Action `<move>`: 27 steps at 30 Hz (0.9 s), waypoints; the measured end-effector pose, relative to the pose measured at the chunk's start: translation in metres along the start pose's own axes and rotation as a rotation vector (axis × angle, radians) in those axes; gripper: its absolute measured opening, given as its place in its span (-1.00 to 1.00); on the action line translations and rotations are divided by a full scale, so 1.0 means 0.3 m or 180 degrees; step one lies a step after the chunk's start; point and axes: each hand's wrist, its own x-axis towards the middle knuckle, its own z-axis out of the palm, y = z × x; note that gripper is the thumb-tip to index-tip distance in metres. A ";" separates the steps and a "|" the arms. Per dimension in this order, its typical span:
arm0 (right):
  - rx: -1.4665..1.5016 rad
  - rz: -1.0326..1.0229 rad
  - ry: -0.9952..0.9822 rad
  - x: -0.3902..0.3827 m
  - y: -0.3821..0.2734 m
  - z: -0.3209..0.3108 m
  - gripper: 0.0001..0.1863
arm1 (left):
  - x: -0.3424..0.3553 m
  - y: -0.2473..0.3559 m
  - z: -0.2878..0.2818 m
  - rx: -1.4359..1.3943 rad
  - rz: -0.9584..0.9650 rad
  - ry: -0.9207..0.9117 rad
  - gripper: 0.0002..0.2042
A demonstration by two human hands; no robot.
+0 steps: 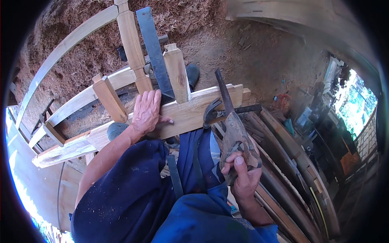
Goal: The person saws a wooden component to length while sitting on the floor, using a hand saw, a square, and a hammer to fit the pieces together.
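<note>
My left hand [146, 111] lies over the upper edge of a light wooden rail [188, 113], fingers close together and bent over it, thumb out along its face. Right beside those fingers a long blue-grey metal square [153, 44] stands against the rail, its lower end partly hidden. To its right a short wooden post [177, 73] rises from the rail. Closed round the worn wooden handle of a handsaw [239, 139] is my right hand [245, 174]; the dark blade points away from me and shows almost edge-on. A claw hammer head [211, 112] sits just left of the saw.
Curved wooden pieces [67, 40] and another post [110, 98] join the frame on the left. Long dark boards [291, 174] are stacked at my right. Shavings [184, 20] cover the ground beyond. A clamp [50, 121] grips the far-left end.
</note>
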 end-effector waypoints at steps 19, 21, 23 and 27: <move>0.0036 -0.0085 -0.0002 0.000 0.062 -0.070 -0.20 | 0.003 0.013 0.005 0.0129 -0.0015 0.0072 0.14; 0.0026 -0.0183 -0.0010 -0.004 0.090 -0.103 -0.17 | 0.001 0.013 -0.002 0.0225 -0.0016 0.0021 0.14; -0.0127 -0.0282 0.0015 -0.004 0.118 -0.139 -0.15 | 0.003 0.019 -0.002 0.0316 -0.0037 -0.0008 0.15; -0.0445 -0.0614 0.0095 0.004 0.174 -0.195 -0.10 | 0.013 0.017 0.011 0.0359 0.0055 0.0095 0.16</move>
